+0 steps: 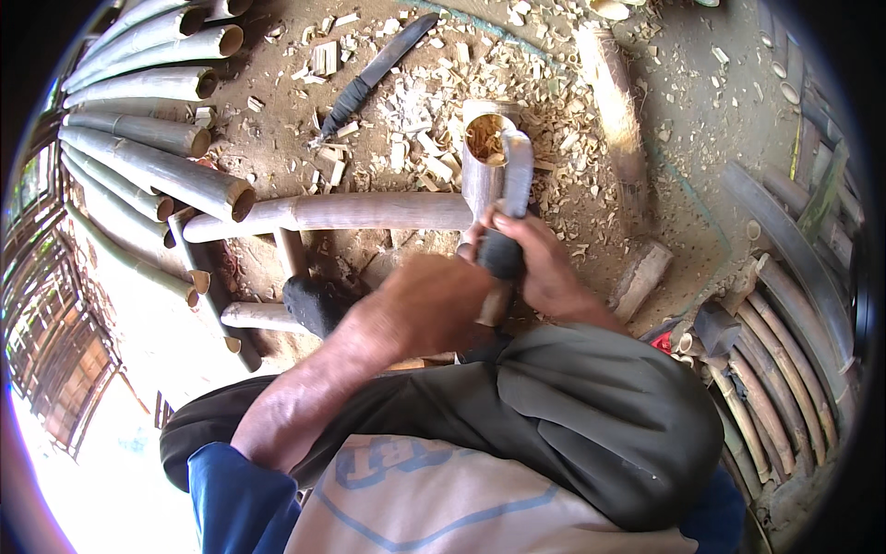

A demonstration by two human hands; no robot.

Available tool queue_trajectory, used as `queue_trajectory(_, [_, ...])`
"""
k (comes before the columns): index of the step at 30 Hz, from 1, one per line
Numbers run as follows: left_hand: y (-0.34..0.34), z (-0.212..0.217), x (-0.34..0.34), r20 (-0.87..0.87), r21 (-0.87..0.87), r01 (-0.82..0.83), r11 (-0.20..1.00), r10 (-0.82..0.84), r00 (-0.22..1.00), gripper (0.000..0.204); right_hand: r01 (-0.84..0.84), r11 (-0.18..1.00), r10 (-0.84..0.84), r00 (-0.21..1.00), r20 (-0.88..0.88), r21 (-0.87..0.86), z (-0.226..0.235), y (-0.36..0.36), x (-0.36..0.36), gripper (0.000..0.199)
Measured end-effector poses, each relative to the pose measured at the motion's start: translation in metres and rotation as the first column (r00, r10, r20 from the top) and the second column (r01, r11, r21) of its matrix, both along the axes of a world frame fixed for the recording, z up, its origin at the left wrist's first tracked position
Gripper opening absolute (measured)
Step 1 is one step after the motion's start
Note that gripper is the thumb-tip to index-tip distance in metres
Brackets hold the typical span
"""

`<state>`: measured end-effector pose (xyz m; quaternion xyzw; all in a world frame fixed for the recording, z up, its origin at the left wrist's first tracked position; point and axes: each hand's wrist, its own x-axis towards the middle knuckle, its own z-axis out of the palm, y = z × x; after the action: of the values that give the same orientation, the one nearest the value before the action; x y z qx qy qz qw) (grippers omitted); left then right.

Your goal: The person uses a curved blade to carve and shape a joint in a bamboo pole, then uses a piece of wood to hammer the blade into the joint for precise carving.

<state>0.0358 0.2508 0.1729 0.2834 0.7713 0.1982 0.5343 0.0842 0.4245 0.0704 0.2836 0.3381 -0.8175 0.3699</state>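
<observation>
My right hand point(546, 263) is closed around a knife point(519, 175), near where its black-wrapped handle meets the grey blade. The blade points away from me, beside the open end of a bamboo tube point(482, 180) with pale shavings inside. Whether the edge touches the tube's rim I cannot tell. Just left of the handle is my left hand point(434, 300), its back toward me. Motion smears its fingers, so its grip is unclear. A horizontal bamboo pole point(378, 211) runs leftward from the tube.
Another knife point(378, 74) lies on the ground among scattered wood chips point(420, 115). Bamboo poles point(152, 171) are stacked at the left, more bamboo pieces point(784, 379) at the right. A thick bamboo length point(614, 120) and a short log point(641, 280) lie right of the tube.
</observation>
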Motion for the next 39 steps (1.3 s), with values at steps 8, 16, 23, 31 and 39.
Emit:
queue_trajectory(8, [0.064, -0.055, -0.019, -0.304, 0.701, -0.300, 0.648, 0.651, 0.696, 0.033, 0.006, 0.395, 0.741, 0.589, -0.323, 0.918, -0.023, 0.082, -0.024, 0.035])
queue_trajectory(16, [-0.003, -0.151, -0.106, 0.120, 0.370, -0.876, 0.309, 0.920, 0.374, 0.105, 0.550, -0.245, 0.881, 0.470, -0.053, 0.798, -0.062, 0.068, -0.054, 0.036])
queue_trajectory(23, [-0.002, -0.203, -0.104, 0.020, 0.258, -0.876, 0.407, 0.905, 0.426, 0.078, 0.631, -0.305, 0.891, 0.454, -0.020, 0.713, -0.076, 0.055, -0.050, 0.033])
queue_trajectory(31, [-0.002, -0.216, -0.090, 0.222, 0.274, -0.958, 0.087, 0.963, 0.151, 0.089, 0.670, -0.309, 0.934, 0.349, 0.080, 0.675, -0.070, 0.057, -0.063, 0.028])
queue_trajectory(39, [-0.007, -0.229, -0.074, 0.488, 0.197, -0.972, -0.125, 0.873, -0.014, 0.073, 0.676, -0.245, 0.969, 0.190, 0.157, 0.694, -0.067, 0.064, -0.081, 0.025])
